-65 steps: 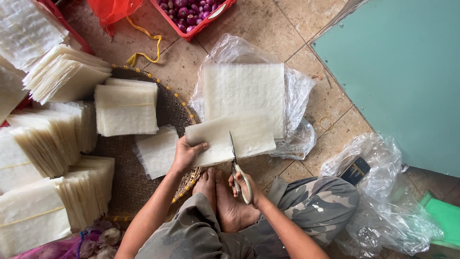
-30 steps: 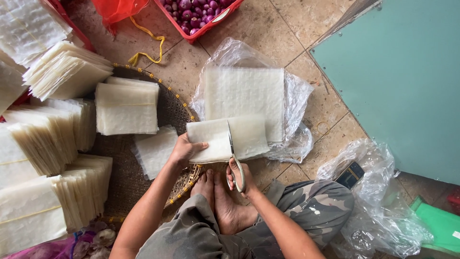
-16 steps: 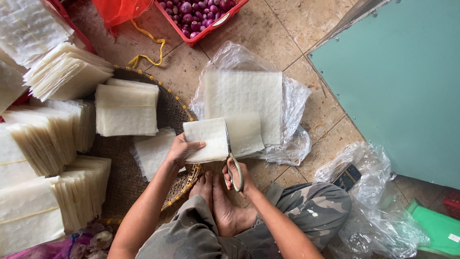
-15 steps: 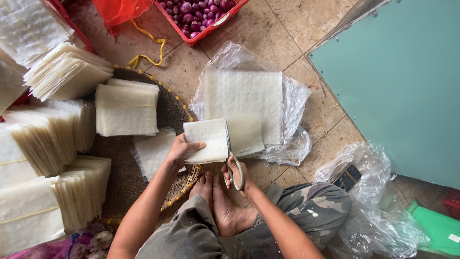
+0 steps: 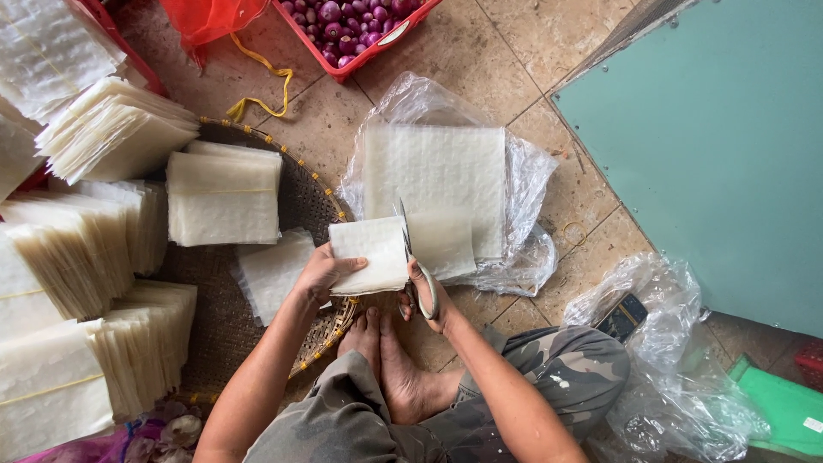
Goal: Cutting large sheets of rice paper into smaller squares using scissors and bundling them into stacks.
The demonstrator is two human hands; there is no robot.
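My left hand (image 5: 321, 276) grips a small stack of pale, translucent square sheets (image 5: 370, 254) at its lower left edge. My right hand (image 5: 426, 299) holds a pair of scissors (image 5: 405, 244), blades pointing up through the stack, between the held half and the cut piece (image 5: 442, 243) lying to the right. Behind them a larger pile of the same sheets (image 5: 437, 171) rests on a clear plastic bag (image 5: 531, 171) on the tiled floor. My bare feet (image 5: 387, 360) are just below the hands.
A round woven tray (image 5: 296, 193) on the left carries cut sheet stacks (image 5: 225, 197), with several bundled stacks (image 5: 77, 249) around it. A red basket of small purple onions (image 5: 347, 21) is at the top. A green board (image 5: 711, 146) stands right; crumpled plastic (image 5: 660, 369) lies lower right.
The scissors have cut upward through the stack, splitting it. My left hand has drawn its half slightly left and nearer, and the right piece now lies apart.
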